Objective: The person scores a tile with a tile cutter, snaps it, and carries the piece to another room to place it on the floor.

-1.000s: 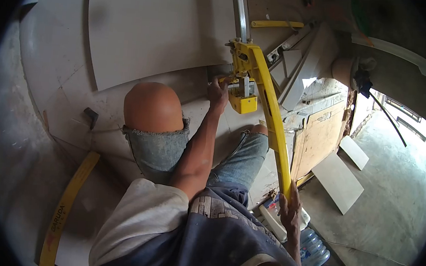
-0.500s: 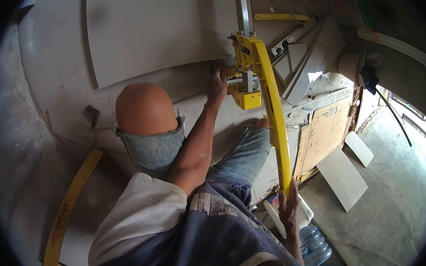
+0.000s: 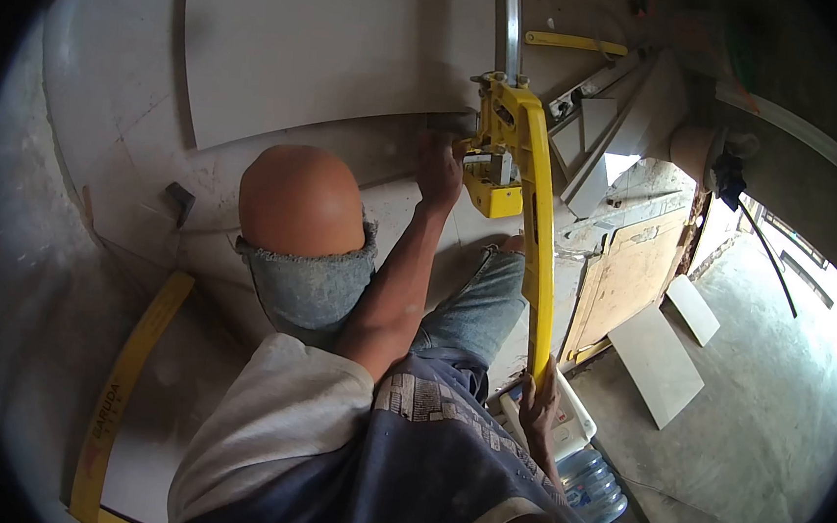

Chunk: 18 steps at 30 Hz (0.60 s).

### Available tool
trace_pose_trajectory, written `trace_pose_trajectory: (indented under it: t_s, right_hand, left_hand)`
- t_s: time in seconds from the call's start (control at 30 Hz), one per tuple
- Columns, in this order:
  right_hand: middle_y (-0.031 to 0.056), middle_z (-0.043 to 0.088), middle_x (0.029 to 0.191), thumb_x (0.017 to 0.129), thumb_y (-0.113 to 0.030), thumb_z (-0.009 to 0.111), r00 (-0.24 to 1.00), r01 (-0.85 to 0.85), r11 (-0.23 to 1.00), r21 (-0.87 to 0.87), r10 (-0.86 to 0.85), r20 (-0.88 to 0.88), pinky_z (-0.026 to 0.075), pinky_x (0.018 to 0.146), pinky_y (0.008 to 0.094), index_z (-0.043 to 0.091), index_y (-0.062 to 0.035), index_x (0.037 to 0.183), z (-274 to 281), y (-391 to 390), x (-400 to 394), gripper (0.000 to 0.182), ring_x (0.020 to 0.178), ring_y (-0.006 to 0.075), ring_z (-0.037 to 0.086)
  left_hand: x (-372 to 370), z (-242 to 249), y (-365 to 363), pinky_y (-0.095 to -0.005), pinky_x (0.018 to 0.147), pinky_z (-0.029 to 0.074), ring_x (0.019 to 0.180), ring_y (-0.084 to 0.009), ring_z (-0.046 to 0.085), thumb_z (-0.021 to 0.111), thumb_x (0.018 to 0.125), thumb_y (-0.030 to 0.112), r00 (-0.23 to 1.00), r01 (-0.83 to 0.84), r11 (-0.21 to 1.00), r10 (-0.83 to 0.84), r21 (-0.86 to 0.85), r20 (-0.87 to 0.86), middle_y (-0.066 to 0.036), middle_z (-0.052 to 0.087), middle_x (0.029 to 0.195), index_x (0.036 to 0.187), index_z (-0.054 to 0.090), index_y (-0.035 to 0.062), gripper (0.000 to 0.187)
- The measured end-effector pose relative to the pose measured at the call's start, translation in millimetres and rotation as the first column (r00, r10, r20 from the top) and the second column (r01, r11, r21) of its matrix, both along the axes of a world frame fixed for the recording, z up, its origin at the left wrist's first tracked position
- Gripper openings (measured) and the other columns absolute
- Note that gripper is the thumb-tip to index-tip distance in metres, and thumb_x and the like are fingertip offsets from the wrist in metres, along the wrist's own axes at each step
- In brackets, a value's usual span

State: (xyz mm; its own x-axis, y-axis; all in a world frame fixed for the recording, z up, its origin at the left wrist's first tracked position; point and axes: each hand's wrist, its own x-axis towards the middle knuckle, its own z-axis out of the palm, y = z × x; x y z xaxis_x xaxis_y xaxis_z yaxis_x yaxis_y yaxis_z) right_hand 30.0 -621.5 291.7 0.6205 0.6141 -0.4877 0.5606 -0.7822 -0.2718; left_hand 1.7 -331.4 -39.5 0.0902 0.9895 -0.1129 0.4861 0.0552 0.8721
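Tile cutter (image 3: 541, 242) in yellow, its metal rail (image 3: 512, 23) running off the top centre of the frame, lies between my hands. My left hand (image 3: 439, 172) reaches its head; whether those fingers close on it, I cannot tell. My right hand (image 3: 540, 406), lower right of centre, is wrapped around the handle's end. I judge I'm steadying it; shifting it calls for both hands together. A large pale panel (image 3: 327, 48) lies upper left, cut pieces (image 3: 646, 112) upper right.

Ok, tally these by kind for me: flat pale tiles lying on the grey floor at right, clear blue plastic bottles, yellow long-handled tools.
Flat pale tiles: 2
Clear blue plastic bottle: 1
Yellow long-handled tool, right hand on its handle: 1
Total: 4
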Motion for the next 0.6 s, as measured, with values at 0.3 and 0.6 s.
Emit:
trace_pose_trajectory:
  t_s: [0.3, 0.6]
  right_hand:
    - [0.0203, 0.062, 0.089, 0.095, -0.020, 0.056, 0.993, -0.085, 0.996, 0.042, 0.081, 0.089, 0.051, 0.068, 0.0417, 0.036, 0.0018, 0.142, -31.6, -27.1, 4.7, 0.056, 0.075, 0.0299, 0.065]
    - [0.0268, 0.060, 0.107, 0.096, -0.022, 0.055, 1.000, 0.013, 1.000, -0.010, -0.013, 0.014, 0.049, 0.082, 0.0462, 0.034, 0.0021, 0.142, -61.1, -50.3, 3.9, 0.056, 0.093, 0.0409, 0.062]
  left_hand:
    - [2.2, -0.8, 5.0, -0.0473, 0.083, 0.044, 0.097, -0.0374, 0.053, 0.068, 0.085, 0.011, 1.000, -0.019, 0.997, 0.020, -0.076, 0.006, -0.018, 0.056, 0.097, 0.102, 0.062, 0.0061, 0.019]
    - [4.8, -12.6, 2.0, -0.0472, 0.082, 0.045, 0.095, -0.0369, 0.054, 0.065, 0.086, 0.010, 0.999, -0.037, 0.997, 0.036, -0.071, -0.013, -0.018, 0.054, 0.096, 0.105, 0.062, 0.0078, 0.019]
